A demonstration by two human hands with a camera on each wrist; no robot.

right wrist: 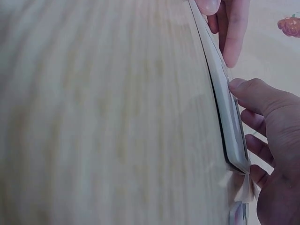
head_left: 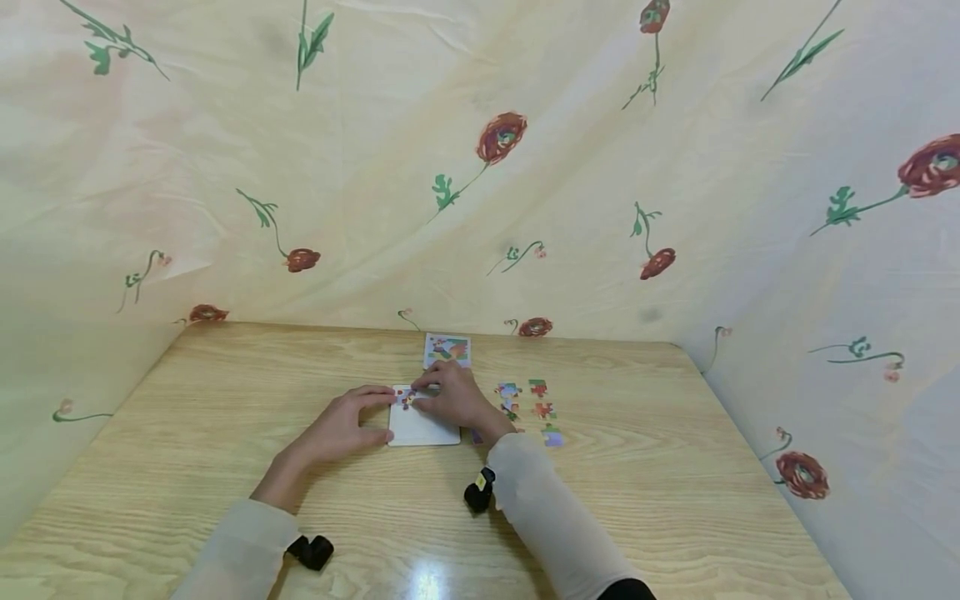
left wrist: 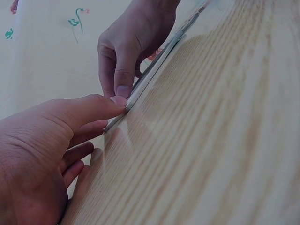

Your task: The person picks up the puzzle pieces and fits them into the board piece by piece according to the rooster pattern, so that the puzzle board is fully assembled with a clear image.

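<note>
Sleeves, hands seemingly on board

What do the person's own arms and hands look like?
The left hand and right hand are bare. Both arms wear off-white sleeves. A small black device sits by each wrist, the right one with a yellow mark. Something black, too cropped to identify, borders the right sleeve.

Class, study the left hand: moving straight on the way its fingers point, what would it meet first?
The left hand would likely meet the white board first: it sits at the board's left edge, seemingly touching, though depth is unclear.
</note>
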